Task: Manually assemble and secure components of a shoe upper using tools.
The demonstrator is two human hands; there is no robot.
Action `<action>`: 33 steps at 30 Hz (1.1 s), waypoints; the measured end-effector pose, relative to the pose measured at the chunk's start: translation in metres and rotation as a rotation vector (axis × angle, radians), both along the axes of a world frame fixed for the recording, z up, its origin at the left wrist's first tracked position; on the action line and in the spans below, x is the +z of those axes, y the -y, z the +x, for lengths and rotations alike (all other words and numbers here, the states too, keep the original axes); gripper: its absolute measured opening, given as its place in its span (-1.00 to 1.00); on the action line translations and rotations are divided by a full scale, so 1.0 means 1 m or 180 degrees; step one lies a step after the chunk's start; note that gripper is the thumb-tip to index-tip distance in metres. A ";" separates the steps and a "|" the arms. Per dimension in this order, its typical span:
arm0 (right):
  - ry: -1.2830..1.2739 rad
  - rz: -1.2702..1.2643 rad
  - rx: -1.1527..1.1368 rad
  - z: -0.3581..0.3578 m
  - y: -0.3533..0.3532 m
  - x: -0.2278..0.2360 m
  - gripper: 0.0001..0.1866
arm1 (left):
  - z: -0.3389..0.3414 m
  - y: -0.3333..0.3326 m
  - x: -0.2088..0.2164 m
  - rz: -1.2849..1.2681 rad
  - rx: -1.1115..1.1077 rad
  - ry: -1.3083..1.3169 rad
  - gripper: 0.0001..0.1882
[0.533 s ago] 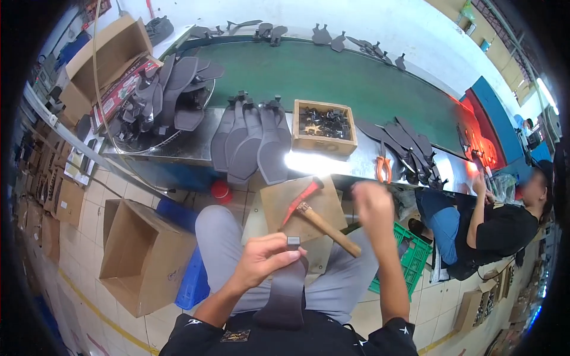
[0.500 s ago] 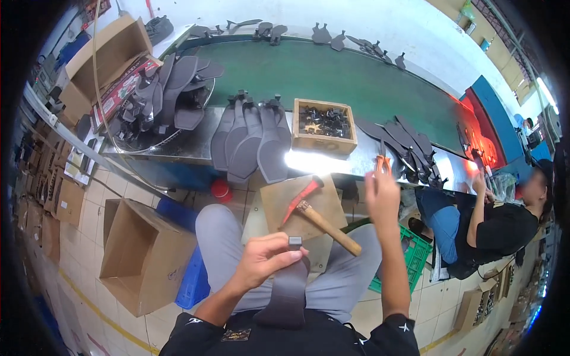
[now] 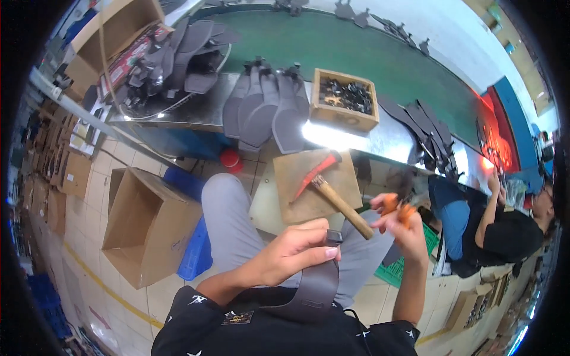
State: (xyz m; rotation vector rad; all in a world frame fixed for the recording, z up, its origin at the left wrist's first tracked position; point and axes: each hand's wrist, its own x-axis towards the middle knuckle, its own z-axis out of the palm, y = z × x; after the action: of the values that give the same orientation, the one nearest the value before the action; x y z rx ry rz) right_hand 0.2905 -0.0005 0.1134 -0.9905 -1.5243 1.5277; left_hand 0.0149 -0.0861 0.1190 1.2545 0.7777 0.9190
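Observation:
My left hand (image 3: 294,255) is closed on a grey shoe sole (image 3: 317,285), pinching its end where a small black block-shaped heel (image 3: 334,237) shows between thumb and fingers. The sole's wide end hangs toward my body. My right hand (image 3: 409,237) grips an orange-handled hand tool (image 3: 390,204), raised to the right of the hammer; its working end is blurred and I cannot tell its kind. Between my knees, the hammer (image 3: 341,207), with a red head and wooden handle, lies across a tan board (image 3: 286,178). Its handle points toward my right hand.
Along the bench stand several grey soles (image 3: 288,121), a wooden box (image 3: 347,121) of small black parts and a heaped basket (image 3: 172,107). A green conveyor belt (image 3: 297,41) runs behind. An open cardboard box (image 3: 172,225) stands at left; a co-worker (image 3: 504,231) sits at right.
My right hand has come back from the bench edge toward me, bringing the orange-handled tool with it. My left hand and the sole have moved rightward in view. The view has shifted.

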 end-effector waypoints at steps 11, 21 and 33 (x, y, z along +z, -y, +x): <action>0.2438 0.1232 0.1646 0.014 0.027 0.064 -0.72 | 0.015 0.000 -0.008 0.0221 -0.0060 -0.0041 -0.64; 0.2721 0.1049 0.1838 0.008 0.029 0.082 -0.66 | 0.011 0.000 -0.008 0.0241 -0.0052 -0.0240 -0.74; 0.2703 0.1036 0.1216 -0.008 0.053 0.086 -0.72 | 0.004 0.003 -0.002 0.0532 0.0301 -0.0900 -0.78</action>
State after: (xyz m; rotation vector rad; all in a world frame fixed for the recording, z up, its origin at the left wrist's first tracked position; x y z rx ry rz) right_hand 0.2827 -0.0531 0.1992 -1.2770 -2.5800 1.0538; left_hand 0.0190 -0.0890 0.1168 1.5266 1.0054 0.9077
